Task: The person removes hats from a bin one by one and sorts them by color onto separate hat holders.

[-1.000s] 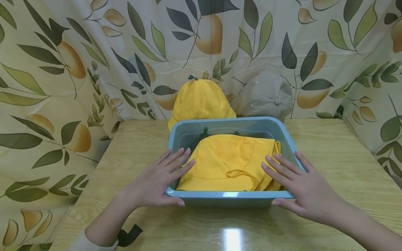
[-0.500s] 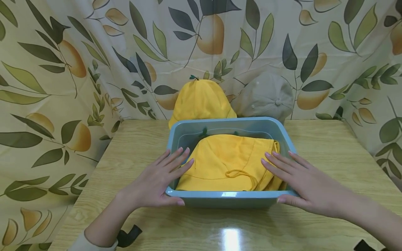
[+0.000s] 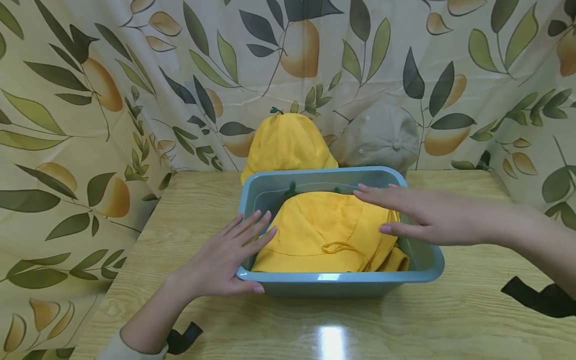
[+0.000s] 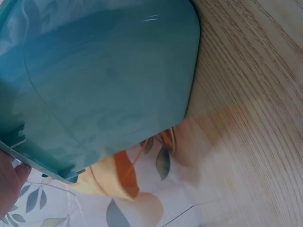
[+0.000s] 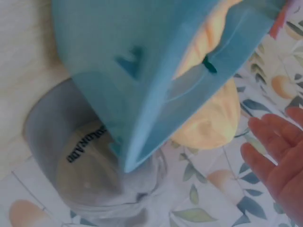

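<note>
A blue-grey plastic basin [image 3: 330, 278] sits on the wooden table with a folded yellow hat [image 3: 310, 225] in it, a thin yellow cord loop lying across its front. My left hand [image 3: 234, 257] rests at the basin's front left corner, fingers spread over the rim and thumb along the outer front wall. In the left wrist view, part of that hand [image 4: 8, 182] shows at the rim. My right hand [image 3: 407, 210] is stretched out above the basin's right side, palm down, fingertips over the back of the hat. Nothing is in its grasp in the right wrist view.
Behind the basin stand a second yellow hat [image 3: 288, 142], with a small green stem on top, and a grey cap [image 3: 382, 135] with dark lettering. A leaf-and-fruit patterned cloth [image 3: 189, 110] hangs around the table [image 3: 468, 200]. Black straps [image 3: 537, 297] trail at both wrists.
My right hand has left the basin's front right rim and moved up and inward over the basin. The hat's folded right edge has come into view. The left hand has stayed put.
</note>
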The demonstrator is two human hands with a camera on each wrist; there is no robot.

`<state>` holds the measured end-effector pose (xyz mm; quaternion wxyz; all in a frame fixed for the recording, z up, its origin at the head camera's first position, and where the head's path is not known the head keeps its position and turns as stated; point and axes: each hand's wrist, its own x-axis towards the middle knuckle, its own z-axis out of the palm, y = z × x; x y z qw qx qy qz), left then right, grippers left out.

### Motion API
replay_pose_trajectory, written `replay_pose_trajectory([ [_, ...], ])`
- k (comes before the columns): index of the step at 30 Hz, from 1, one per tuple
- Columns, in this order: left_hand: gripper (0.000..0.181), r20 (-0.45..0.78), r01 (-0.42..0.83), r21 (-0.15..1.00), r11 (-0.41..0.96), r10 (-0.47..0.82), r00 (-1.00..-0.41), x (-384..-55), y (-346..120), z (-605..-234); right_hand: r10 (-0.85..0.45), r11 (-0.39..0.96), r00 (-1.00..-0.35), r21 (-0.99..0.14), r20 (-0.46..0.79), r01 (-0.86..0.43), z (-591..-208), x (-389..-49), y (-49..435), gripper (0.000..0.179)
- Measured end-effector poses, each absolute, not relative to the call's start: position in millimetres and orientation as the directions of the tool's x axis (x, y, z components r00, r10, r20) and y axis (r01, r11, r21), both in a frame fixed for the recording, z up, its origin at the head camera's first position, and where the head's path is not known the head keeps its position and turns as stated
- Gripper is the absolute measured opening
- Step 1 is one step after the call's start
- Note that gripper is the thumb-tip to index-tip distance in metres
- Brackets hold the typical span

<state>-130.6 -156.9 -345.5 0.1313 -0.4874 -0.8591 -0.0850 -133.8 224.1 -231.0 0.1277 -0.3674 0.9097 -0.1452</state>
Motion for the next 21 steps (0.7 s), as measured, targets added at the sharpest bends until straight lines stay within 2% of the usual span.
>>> replay_pose_trajectory([
  [7, 0.091, 0.306, 0.866, 0.020, 0.500, 0.821, -0.482, -129, -157, -345, -0.758, 0.636, -0.627, -0.423, -0.181, -0.646, -214, -168, 197, 0.063],
  [15, 0.090, 0.319, 0.869, 0.025, 0.495, 0.820, -0.476, -132, -157, -344, -0.657, 0.751, -0.604, -0.467, -0.451, -0.467, -219, -214, 175, 0.069],
  [19, 0.091, 0.313, 0.865, 0.025, 0.501, 0.818, -0.483, -131, -157, -345, -0.594, 0.805, -0.570, -0.426, -0.568, -0.414, -227, -232, 171, 0.033],
  [21, 0.091, 0.312, 0.864, 0.026, 0.503, 0.817, -0.485, -130, -156, -345, -0.561, 0.828, -0.567, -0.397, -0.603, -0.397, -232, -238, 172, 0.038],
])
